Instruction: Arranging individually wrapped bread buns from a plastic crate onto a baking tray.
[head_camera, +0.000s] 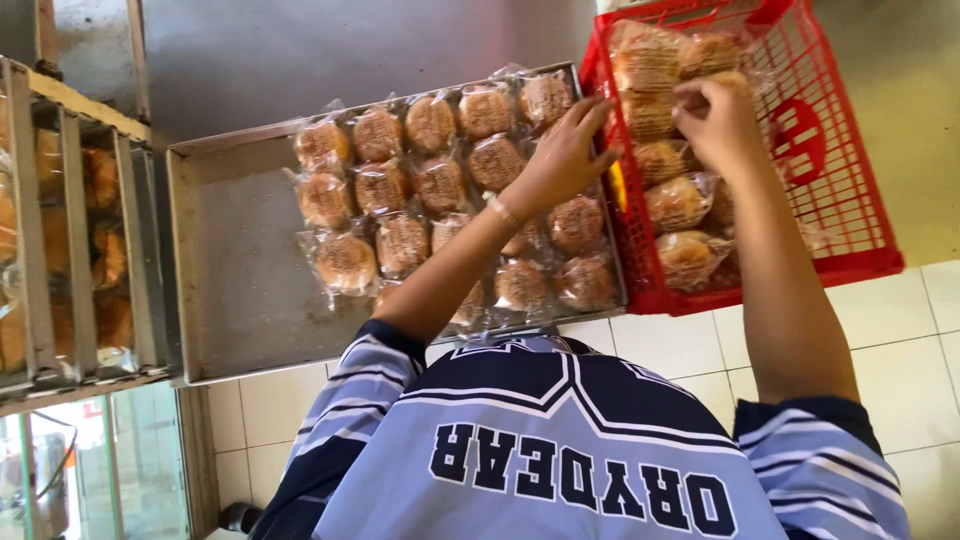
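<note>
Risk noted: the wrapped buns in the red crate (850, 215) are stacked loosely, some leaning against the crate's left wall. A slippery clear wrapper could be pulled out of a light pinch, and a bun could be dropped onto the tiled floor (920, 330) or back among the others. The crate is seen resting partly past the right end of the metal tray (235, 290); a push on its left wall might shift it.

Right hand (715, 120): extended into the far part of the crate, fingers curled together and closed on the wrapper of a packaged bun (725, 85) near the top of the stack. How firmly it is gripped cannot be told.

Left hand (565, 155): stretched forward over the tray's far right corner, fingers spread apart, fingertips at the crate's left wall. Nothing is held; a band is worn at the wrist.

Tray buns (440, 185) are laid in rows across the right part of the tray; the left part is bare metal. A rack of shelves (70, 230) with more baked goods stands at the left.
</note>
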